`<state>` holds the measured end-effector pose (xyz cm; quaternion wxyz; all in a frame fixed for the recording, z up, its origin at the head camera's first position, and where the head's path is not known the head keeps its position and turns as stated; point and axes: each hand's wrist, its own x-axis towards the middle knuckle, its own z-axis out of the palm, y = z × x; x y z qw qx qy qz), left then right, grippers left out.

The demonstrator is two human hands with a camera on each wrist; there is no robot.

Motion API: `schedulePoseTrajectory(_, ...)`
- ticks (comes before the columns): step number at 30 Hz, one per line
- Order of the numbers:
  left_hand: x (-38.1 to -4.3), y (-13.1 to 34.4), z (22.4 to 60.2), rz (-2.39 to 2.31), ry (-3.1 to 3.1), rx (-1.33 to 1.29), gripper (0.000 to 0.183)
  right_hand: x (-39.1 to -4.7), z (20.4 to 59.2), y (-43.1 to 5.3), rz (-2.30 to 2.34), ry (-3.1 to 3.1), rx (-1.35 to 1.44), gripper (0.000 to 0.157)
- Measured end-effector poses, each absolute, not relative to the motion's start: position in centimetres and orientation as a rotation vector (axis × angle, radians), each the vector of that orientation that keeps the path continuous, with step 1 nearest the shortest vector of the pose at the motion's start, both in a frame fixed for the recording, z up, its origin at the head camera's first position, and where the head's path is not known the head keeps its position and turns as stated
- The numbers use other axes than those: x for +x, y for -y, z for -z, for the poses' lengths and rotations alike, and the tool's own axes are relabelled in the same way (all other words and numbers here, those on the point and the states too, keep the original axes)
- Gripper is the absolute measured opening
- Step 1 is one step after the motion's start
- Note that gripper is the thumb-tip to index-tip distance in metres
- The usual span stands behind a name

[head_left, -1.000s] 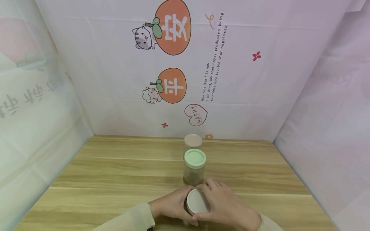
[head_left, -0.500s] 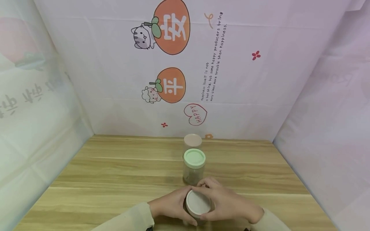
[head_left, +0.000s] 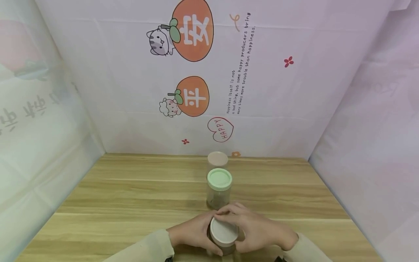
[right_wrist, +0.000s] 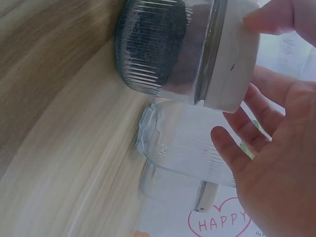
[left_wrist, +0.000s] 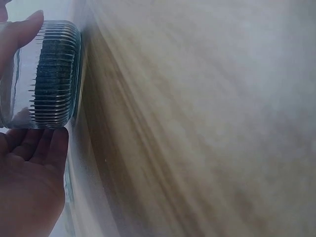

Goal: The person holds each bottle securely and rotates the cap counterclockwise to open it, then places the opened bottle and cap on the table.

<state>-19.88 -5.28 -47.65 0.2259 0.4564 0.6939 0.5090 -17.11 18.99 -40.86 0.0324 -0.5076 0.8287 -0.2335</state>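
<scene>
Head view shows a person's left hand (head_left: 198, 233) and right hand (head_left: 258, 231) meeting around a glass jar (left_wrist: 54, 74) topped with an off-white lid (head_left: 224, 230). The left hand is curved about the jar's glass wall, thumb on one side and fingers on the other. The right hand is partly spread above it, its thumb on one side of the lid and a forefinger on the opposite side, while some other fingers stand off. The lid sits on the jar, between the hands, and the jar is close to upright at the bench (head_left: 131, 203). Through the glass, dark contents (right_wrist: 153, 42) fill the lower part, below the right hand's grip.

Just beyond the fingers of both hands stands a second jar, with a green lid (head_left: 219, 179). Farther from the hands, behind that one, a pale pink lid (head_left: 217, 158) tops a third jar, mostly hidden in the head view. Beyond all three, a white cloth (head_left: 268, 94) rises with a red heart (head_left: 220, 129) reading HAPPY. Cream sleeves (head_left: 144, 249) end at both wrists.
</scene>
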Motion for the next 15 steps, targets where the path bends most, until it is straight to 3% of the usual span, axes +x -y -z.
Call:
schedulePoseTrajectory(7,-19.89,5.26,47.61,-1.424,-1.904,1.301,0.092,-16.94,41.16,-19.31,0.655,-2.656,-1.645,0.077)
schedulePoseTrajectory(15,-19.91,5.40,48.00,-1.393,-1.970,1.236,0.088,-16.19,41.76,-19.14,0.520,-2.949,-1.437,0.087)
